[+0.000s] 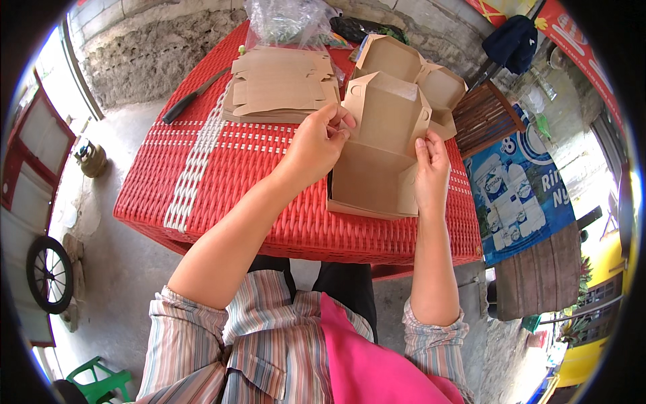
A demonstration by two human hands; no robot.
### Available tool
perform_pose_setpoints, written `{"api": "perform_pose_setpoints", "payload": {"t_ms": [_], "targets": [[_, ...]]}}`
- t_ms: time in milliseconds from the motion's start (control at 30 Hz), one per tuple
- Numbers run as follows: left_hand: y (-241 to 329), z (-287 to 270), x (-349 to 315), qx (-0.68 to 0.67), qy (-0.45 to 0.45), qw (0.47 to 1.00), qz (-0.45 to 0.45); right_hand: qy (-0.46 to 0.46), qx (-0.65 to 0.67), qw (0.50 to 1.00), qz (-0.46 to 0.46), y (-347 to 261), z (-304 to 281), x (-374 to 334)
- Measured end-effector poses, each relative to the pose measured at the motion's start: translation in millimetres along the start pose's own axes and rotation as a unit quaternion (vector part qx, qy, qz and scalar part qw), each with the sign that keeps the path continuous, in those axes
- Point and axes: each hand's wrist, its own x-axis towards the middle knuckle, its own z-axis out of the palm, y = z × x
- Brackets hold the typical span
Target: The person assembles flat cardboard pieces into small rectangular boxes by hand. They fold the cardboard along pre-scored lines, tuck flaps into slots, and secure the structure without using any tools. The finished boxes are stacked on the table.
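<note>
A brown cardboard food box [373, 178] stands on the red woven table [269, 209], its lid raised and leaning back. My left hand [316, 141] is closed, thumb and finger pinched at the left side flap of the lid. On the other side my right hand [433, 165] grips the box's right edge where lid and wall meet, thumb on the inner face. Directly behind are more folded boxes [391, 59] with lids up. Left of them lies a stack of flat, unfolded cardboard box blanks [279, 84].
A dark-handled knife [185, 104] lies at the table's left. Clear plastic bags [289, 23] and a black bag [367, 30] sit at the far edge. To the right are a slatted wooden chair [488, 121] and a blue printed banner [518, 188]. A green plastic chair [99, 380] stands lower left.
</note>
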Motion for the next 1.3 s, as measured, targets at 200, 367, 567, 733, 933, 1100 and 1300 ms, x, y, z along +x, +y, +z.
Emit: {"api": "perform_pose_setpoints", "payload": {"t_ms": [200,367,567,733,933,1100,1300], "targets": [[-8,9,1,0.028,0.072,0.995,-0.055,0.008,-0.040,0.999,0.010,3,1,-6],[-11,19,4,0.058,0.083,0.990,-0.097,0.037,-0.108,0.993,0.005,8,-1,-9],[-20,22,11,0.105,0.078,0.987,-0.098,0.073,-0.144,0.987,-0.004,13,0,-13],[-35,20,7,0.127,0.098,0.982,-0.100,0.118,-0.190,0.974,-0.031,27,11,-11],[-39,26,3,0.044,0.088,0.983,-0.156,0.057,-0.001,0.994,0.090,22,10,-9],[-59,28,1,0.154,0.123,0.972,-0.125,0.024,0.006,0.996,0.091,24,9,-10],[7,40,-15,-0.225,0.072,0.933,-0.271,0.039,-0.067,0.996,0.046,43,14,-12]]}}
